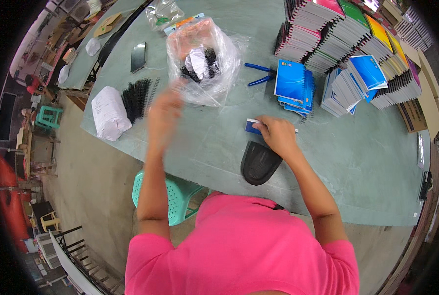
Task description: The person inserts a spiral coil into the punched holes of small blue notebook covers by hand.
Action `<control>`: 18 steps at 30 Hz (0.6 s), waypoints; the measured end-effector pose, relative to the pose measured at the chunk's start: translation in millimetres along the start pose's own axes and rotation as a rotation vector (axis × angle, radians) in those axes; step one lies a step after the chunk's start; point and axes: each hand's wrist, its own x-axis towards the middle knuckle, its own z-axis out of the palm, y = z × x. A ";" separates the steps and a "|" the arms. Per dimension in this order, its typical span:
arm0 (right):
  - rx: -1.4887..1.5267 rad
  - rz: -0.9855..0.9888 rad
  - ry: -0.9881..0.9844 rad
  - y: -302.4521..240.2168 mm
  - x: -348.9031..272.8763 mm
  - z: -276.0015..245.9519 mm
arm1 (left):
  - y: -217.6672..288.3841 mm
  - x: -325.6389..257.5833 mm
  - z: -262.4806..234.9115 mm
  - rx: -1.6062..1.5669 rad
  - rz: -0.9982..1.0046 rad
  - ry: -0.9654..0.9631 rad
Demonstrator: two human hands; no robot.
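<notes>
My right hand [277, 135] is closed on a blue and white notebook [251, 126], which is mostly hidden under the fingers. Just below that hand, a black rounded pad [259, 164] lies on the table. My left hand [166, 110] is smeared by motion over the table, so its fingers cannot be made out. Nearest to it on the left is a bunch of black spiral binding coils [136, 100], beside a white paper-wrapped bundle [111, 113]. Beyond the left hand sits a clear plastic bag [224, 73] with crumpled paper and black coils inside.
Blue-handled pliers [259, 73] lie near a pile of blue spiral notebooks [290, 83]. More blue notebooks [347, 88] and tall multicoloured notebook stacks [327, 37] fill the far right. A dark phone [138, 57] rests at far left. A green stool [177, 196] stands below the near edge.
</notes>
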 end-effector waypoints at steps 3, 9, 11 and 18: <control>0.095 0.033 0.045 1.4 1.3 0.7 | -13.4 -37.9 70.4 0.064 0.053 -0.373; 0.139 0.022 0.092 1.6 -2.0 2.8 | -7.1 -53.4 110.5 0.014 0.062 -0.292; 0.133 0.007 0.095 3.6 -2.0 4.5 | -7.1 -52.9 112.5 0.052 0.097 -0.240; 0.127 0.001 0.079 2.6 -1.8 4.1 | -6.7 -51.7 110.6 0.088 0.082 -0.235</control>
